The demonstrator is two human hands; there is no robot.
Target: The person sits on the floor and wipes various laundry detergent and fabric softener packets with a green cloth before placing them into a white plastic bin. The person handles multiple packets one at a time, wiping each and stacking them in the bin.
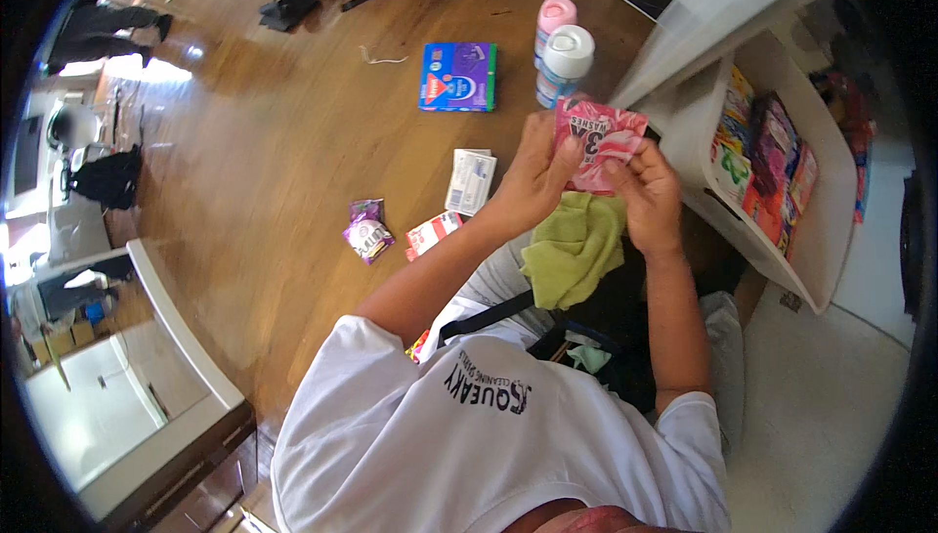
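Note:
A pink printed sachet (604,136) is stretched between my two hands, above my lap. My left hand (538,170) pinches its left side with the thumb on top, and my right hand (646,196) grips its lower right corner. Just below the sachet, a lime-green cloth (575,254) is draped near my knee. Beyond my hands stand a white-capped container (564,68) and a pink-capped container (555,16). On the wooden floor to the left lie a blue and purple box (458,77), small white boxes (471,181), a red and white packet (432,234) and a purple sachet (368,231).
To my right, a pale open drawer or bin (821,269) holds several colourful packets (777,159). A white-framed mirror (187,328) stands at lower left. Farther off are a black item (289,5) on the floor and a person's dark-trousered legs (110,31).

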